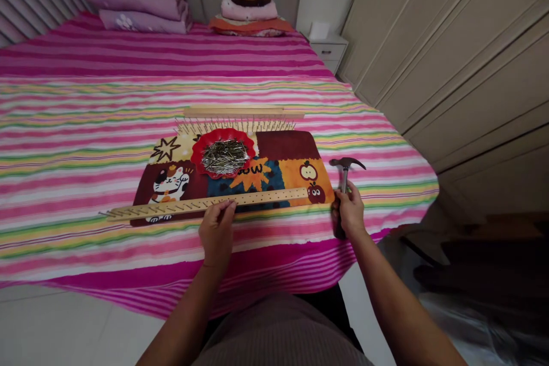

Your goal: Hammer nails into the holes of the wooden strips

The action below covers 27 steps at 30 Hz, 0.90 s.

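A long wooden strip (266, 198) with marks along it lies across the near edge of a patchwork cartoon mat (283, 148); nails stand in its left part. My left hand (217, 230) rests at the strip's middle, fingertips pinched together on it, possibly on a nail too small to make out. My right hand (349, 211) is closed round the handle of a hammer (345, 168), whose metal head lies on the bed to the right of the mat. A red scalloped dish (201, 148) full of nails sits on the mat behind the strip.
A second wooden strip (240, 112) with a row of nails lies beyond the dish. Everything rests on a bed with a pink striped cover (86, 97). Folded bedding (137, 3) and a plush toy sit at the head. A nightstand (328, 48) and wardrobe doors stand right.
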Motion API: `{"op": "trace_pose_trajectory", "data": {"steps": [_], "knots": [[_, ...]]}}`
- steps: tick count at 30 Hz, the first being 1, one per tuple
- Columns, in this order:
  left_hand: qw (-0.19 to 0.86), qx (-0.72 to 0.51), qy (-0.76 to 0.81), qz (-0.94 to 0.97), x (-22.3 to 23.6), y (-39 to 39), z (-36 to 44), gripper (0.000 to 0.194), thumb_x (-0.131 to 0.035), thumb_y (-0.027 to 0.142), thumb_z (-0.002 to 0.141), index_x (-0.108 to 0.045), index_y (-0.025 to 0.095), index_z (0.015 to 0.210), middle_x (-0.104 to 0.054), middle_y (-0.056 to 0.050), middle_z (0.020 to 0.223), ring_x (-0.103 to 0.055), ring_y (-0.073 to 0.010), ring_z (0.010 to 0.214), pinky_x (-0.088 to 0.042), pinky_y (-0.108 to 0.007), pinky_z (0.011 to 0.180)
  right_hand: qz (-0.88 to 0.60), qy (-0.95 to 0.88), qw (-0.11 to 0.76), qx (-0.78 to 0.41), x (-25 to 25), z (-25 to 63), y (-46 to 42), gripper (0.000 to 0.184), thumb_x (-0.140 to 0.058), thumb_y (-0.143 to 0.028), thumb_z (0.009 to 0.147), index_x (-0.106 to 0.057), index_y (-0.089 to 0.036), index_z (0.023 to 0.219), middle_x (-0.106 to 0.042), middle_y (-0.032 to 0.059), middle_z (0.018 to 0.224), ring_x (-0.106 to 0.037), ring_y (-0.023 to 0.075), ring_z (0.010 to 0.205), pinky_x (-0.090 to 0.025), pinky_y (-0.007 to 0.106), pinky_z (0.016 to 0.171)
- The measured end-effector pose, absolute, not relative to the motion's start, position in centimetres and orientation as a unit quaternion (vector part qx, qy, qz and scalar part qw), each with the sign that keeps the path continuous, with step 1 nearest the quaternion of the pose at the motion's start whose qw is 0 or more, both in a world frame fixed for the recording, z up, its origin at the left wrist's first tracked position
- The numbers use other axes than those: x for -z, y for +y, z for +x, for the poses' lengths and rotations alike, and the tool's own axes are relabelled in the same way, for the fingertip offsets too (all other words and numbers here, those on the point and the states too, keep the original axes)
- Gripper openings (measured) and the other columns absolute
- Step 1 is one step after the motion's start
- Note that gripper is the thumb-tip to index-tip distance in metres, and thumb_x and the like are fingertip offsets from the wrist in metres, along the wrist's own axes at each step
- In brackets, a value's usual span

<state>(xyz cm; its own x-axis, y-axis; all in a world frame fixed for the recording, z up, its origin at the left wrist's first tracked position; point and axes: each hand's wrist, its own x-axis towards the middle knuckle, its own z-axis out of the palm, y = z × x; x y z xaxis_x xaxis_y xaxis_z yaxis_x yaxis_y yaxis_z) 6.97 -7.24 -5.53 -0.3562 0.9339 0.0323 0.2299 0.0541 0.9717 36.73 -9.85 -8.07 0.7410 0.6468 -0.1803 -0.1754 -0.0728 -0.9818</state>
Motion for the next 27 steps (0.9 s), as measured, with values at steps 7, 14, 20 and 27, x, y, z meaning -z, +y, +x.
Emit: {"op": "trace_pose_trajectory", "data": {"steps": [7,14,20,27], "knots": [[0.232,-0.496,0.646,0.532,6.8,-7.0,7.0,0.021,-0.06,0.042,0.077,-0.067,0.022,0.077,-0.066,0.0,0.079,-0.061,-0.0153,0.078,-0.048,-0.029,0.075,-0.668,-0.184,0.653,-0.306,8.1,36.7,-9.9,0.046,-0.065,-0.031,0.066,-0.056,-0.025,0.111,-0.05,-0.0106,0.06,-0.038,0.0041,0.035,-0.025,0.016,0.03],[0.212,-0.495,0.657,0.528,6.9,-7.0,7.2,0.022,-0.058,0.042,0.078,-0.065,0.021,0.078,-0.065,0.0,0.078,-0.06,-0.0148,0.076,-0.047,-0.028,0.073,-0.663,-0.186,0.656,-0.31,8.2,36.7,-9.9,0.044,-0.066,-0.032,0.065,-0.055,-0.024,0.108,-0.048,-0.0106,0.059,-0.038,0.0037,0.035,-0.024,0.015,0.03],[0.184,-0.472,0.644,0.573,6.8,-7.0,7.6,0.018,-0.055,0.036,0.081,-0.064,0.021,0.076,-0.065,-0.001,0.077,-0.059,-0.0162,0.078,-0.046,-0.029,0.075,-0.667,-0.19,0.651,-0.308,8.1,36.5,-9.9,0.05,-0.066,-0.034,0.066,-0.055,-0.024,0.114,-0.047,-0.0108,0.059,-0.036,0.0037,0.036,-0.024,0.015,0.031],[0.15,-0.471,0.621,0.608,7.5,-6.9,7.8,0.019,-0.051,0.033,0.085,-0.064,0.021,0.08,-0.065,-0.003,0.078,-0.059,-0.0171,0.08,-0.045,-0.03,0.078,-0.701,-0.254,0.61,-0.269,6.2,35.2,-12.2,0.053,-0.058,-0.034,0.076,-0.055,-0.022,0.127,-0.054,-0.0056,0.068,-0.043,0.007,0.047,-0.036,0.019,0.042]]}}
